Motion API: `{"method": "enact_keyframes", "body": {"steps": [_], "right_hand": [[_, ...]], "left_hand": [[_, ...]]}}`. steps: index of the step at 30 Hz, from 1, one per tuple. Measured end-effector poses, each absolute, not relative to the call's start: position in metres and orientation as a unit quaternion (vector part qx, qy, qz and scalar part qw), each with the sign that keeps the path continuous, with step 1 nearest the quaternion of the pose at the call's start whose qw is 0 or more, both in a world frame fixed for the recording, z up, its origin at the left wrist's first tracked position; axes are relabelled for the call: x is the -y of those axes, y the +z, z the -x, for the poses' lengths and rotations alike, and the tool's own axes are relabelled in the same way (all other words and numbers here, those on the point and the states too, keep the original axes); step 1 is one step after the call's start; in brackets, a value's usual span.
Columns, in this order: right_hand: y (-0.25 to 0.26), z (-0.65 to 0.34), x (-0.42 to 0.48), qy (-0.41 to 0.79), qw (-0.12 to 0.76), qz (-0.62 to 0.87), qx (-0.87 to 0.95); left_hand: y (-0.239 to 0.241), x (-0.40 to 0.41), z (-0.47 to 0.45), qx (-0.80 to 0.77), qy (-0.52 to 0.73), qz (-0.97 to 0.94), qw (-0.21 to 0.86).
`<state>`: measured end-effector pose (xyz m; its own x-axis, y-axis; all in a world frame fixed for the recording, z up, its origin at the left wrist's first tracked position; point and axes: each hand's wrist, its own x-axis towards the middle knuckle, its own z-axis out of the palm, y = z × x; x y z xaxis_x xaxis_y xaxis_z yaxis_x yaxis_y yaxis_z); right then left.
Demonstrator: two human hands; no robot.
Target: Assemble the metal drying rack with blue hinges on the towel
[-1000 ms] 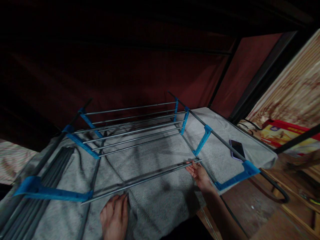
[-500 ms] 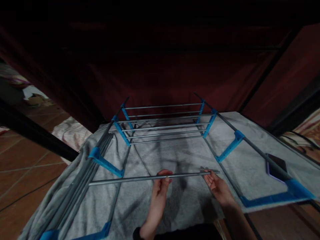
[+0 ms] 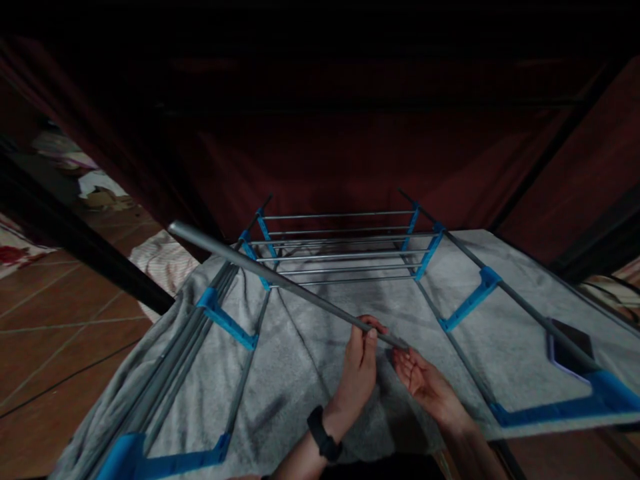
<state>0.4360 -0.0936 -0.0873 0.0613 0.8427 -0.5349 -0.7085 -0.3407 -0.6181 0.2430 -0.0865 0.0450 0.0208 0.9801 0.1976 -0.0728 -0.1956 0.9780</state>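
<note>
A grey metal rod point(image 3: 300, 291) slants across the middle, its far left end raised above the rack. My left hand point(image 3: 361, 353), with a dark watch at the wrist, is closed around the rod near its lower right end. My right hand point(image 3: 423, 383) lies at that lower end, palm turned up and fingers loosely apart, by the rod's tip; whether it touches is hard to tell. Beyond my hands lies a rack frame of grey tubes with blue plastic brackets point(image 3: 470, 298). Several thin crossbars point(image 3: 345, 255) join its far part.
A grey blanket point(image 3: 310, 400) lies beneath the frame. More loose grey tubes point(image 3: 173, 373) rest along the left side. A phone point(image 3: 570, 350) lies at the right under a frame tube. Dark red panels point(image 3: 350, 153) stand behind, and tiled floor point(image 3: 65, 300) shows at left.
The rod has gone from nearly level to slanted, its left end rising. My left hand has moved right along with it, and my right hand's fingers have loosened from a pinch.
</note>
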Motion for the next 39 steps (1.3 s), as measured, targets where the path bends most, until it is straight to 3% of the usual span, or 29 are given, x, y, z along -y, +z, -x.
{"method": "enact_keyframes", "body": {"steps": [5,11,24,39], "right_hand": [[-0.083,-0.42,0.1,0.743,0.472,0.466,0.093],[-0.077,-0.424,0.095,0.695,0.53,0.478,0.092],[-0.061,-0.433,0.085,0.619,0.589,0.504,0.127],[-0.076,-0.444,0.063,0.604,0.65,0.449,0.105]], "left_hand": [[0.079,0.075,-0.214,-0.451,0.591,-0.559,0.367],[0.108,0.059,-0.174,-0.481,0.552,-0.638,0.238],[-0.034,0.062,-0.133,-0.573,0.254,-0.778,0.026],[-0.072,0.065,-0.13,-0.526,0.142,-0.838,-0.031]]}}
